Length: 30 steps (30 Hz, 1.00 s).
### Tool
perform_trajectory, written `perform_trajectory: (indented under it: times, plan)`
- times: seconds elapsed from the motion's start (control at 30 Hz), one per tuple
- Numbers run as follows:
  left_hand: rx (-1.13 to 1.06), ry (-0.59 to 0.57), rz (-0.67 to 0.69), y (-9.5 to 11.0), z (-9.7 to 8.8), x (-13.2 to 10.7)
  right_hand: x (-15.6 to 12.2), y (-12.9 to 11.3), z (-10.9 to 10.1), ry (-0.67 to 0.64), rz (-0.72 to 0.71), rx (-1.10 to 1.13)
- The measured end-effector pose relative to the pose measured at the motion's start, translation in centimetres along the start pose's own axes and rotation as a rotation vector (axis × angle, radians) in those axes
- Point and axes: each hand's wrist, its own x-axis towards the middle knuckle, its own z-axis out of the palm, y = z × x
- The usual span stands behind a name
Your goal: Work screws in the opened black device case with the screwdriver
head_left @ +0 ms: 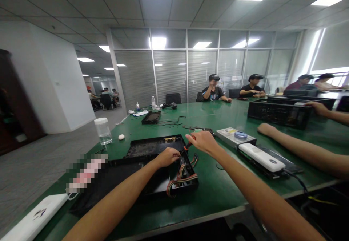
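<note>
My right hand (203,142) is closed around the handle of a screwdriver (187,146), which has red and black on it. Its shaft slants down to the left, toward the fingers of my left hand (168,157). Those fingers are pinched together at the far right part of an open black case (155,188); whatever they hold is too small to make out. A striped ribbon cable (182,181) loops over the case's right end, below both hands. Behind it lies a dark panel (147,147) with a brass-coloured piece on it.
To the right are a silver drive box (231,136) and a white power bank (261,157) with a cable. A clear jar (103,131) stands at the left. Another person's arms (297,142) rest near a large black chassis (278,113). More people sit across the green table (191,119).
</note>
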Motion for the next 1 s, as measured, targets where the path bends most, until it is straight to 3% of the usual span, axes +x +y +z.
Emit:
perform_trajectory:
  times: [0.1, 0.2, 0.37, 0.5, 0.67, 0.8, 0.83, 0.9, 1.0]
  plan:
    - [-0.011, -0.002, -0.025, 0.2, 0.0, -0.1, 1.9, -2.3, -2.4, -0.16, -0.174, -0.07]
    - [-0.044, -0.008, -0.031, 0.2, -0.1, -0.2, 3.3, -4.3, -3.4, -0.265, -0.301, -0.058]
    - [-0.041, -0.002, -0.018, 0.0, -0.1, -0.4, 4.4, -4.7, -3.4, -0.277, -0.183, -0.243]
    - [-0.01, -0.008, -0.018, -0.1, -0.1, -0.5, 4.4, -3.8, -2.8, -0.292, -0.232, -0.079]
    - [0.061, -0.018, -0.01, 0.1, -0.2, -0.4, 3.6, -2.2, -1.5, -0.119, -0.104, 0.038]
    - [0.071, -0.008, -0.008, 0.5, -0.4, -0.4, 1.7, 2.5, 2.0, -0.041, -0.076, 0.504]
    - [0.072, -0.009, -0.008, 0.6, -0.5, -0.5, 1.1, 4.1, 3.3, -0.028, 0.0, 0.672]
    - [0.076, -0.02, -0.005, 1.0, -0.5, -0.6, 0.0, 7.6, 5.8, 0.042, 0.294, 1.033]
    - [0.073, -0.037, -0.011, 1.5, -0.6, -0.7, -1.2, 11.4, 8.4, 0.3, 0.621, 1.457]
